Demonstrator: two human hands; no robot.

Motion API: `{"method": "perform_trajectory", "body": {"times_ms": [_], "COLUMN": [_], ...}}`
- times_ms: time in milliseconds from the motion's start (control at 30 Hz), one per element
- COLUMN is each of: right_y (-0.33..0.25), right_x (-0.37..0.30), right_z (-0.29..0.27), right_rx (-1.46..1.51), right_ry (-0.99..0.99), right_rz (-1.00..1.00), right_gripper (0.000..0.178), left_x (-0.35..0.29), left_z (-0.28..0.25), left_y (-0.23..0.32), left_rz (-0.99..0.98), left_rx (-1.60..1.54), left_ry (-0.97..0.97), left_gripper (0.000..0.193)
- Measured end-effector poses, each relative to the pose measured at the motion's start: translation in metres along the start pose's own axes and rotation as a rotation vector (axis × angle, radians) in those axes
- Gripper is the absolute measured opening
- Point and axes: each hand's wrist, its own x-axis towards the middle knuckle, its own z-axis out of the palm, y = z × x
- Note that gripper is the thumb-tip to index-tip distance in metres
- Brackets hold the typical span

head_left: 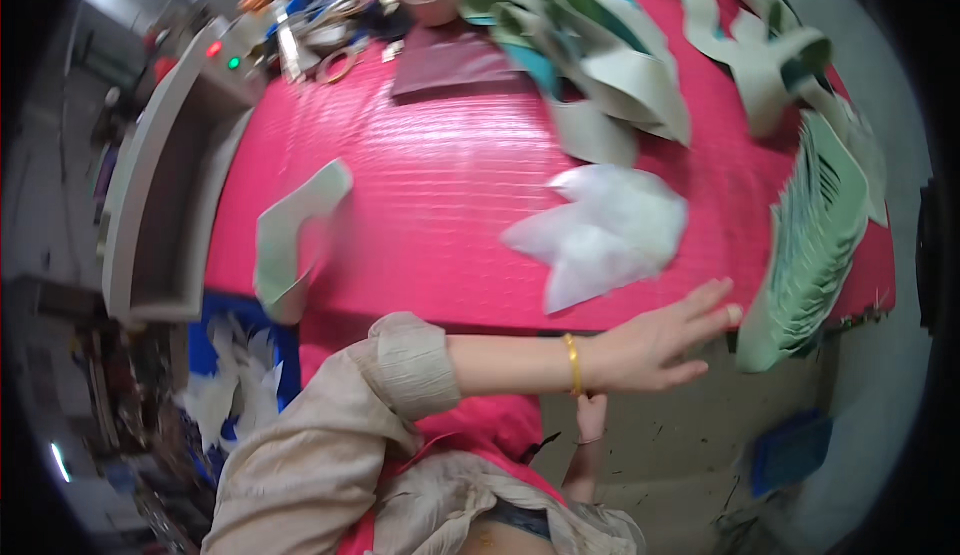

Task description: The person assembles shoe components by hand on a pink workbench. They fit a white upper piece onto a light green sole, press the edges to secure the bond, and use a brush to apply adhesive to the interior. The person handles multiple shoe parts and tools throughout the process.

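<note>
My left arm crosses my body to the right, a gold bracelet on its wrist. My left hand (672, 345) is open with its fingers spread. Its fingertips are just left of a thick fanned stack of pale green curved pieces (810, 255) at the table's right edge. Lower down, my right hand (592, 415) is closed under the left wrist, off the table's front edge; whatever it might hold is hidden. A crumpled white thin sheet (610, 230) lies beyond the left hand. On the left of the table is a single pale green curved piece (290, 240).
The pink-covered table (420, 185) bears loose pale strips with teal undersides (600, 65) at the back and more curved strips (755, 60) at the far right. A maroon flat piece (455, 65) lies near cluttered tools. A grey machine (160, 185) with indicator lights borders the left side.
</note>
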Motion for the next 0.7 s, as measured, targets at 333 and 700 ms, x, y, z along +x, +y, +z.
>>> {"method": "perform_trajectory", "body": {"times_ms": [333, 700], "right_y": [-0.220, -0.360], "right_x": [-0.063, -0.030], "right_z": [0.381, 0.305], "right_rx": [-0.758, -0.973], "right_ry": [-0.931, -1.289], "right_rz": [-1.012, -0.741], "right_gripper": [0.060, 0.023], "left_x": [-0.314, -0.414], "left_z": [-0.248, -0.242], "left_y": [0.129, 0.062], "left_rz": [-0.467, -0.651], "left_rx": [0.314, -0.148], "left_ry": [1.259, 1.373], "left_gripper": [0.030, 0.024]}}
